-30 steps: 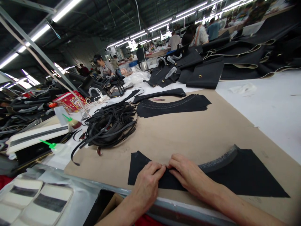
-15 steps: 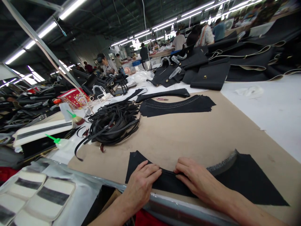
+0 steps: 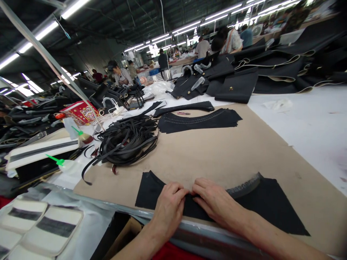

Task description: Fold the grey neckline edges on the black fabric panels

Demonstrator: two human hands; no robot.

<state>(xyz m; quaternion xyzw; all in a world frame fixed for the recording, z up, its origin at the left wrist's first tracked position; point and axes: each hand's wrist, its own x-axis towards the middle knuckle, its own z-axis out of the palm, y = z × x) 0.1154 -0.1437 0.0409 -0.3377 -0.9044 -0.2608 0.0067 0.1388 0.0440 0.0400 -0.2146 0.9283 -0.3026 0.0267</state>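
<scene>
A curved black panel (image 3: 271,206), cut from leather-like sheet, lies flat at the table's near edge. Along the right part of its inner curve runs a greyish, rough strip (image 3: 244,186). My left hand (image 3: 170,202) is closed on the curved edge near the middle, thumb and fingers pinched together. Just right of it, my right hand (image 3: 214,198) pinches the same edge, its fingertips almost touching those of the left. The bit of edge between the fingers is mostly hidden.
Beyond the panel, brown board (image 3: 206,151) covers the table. A coil of black strips (image 3: 127,141) and a stack of curved black panels (image 3: 200,121) lie farther back. Green-tipped bottles (image 3: 66,165) stand left. Black bag pieces (image 3: 238,85) are piled at the back; several people work beyond.
My hands have drawn closer together along the panel's curved edge. The left fingers, flatter before, are now curled into a pinch. The whole view has shifted slightly.
</scene>
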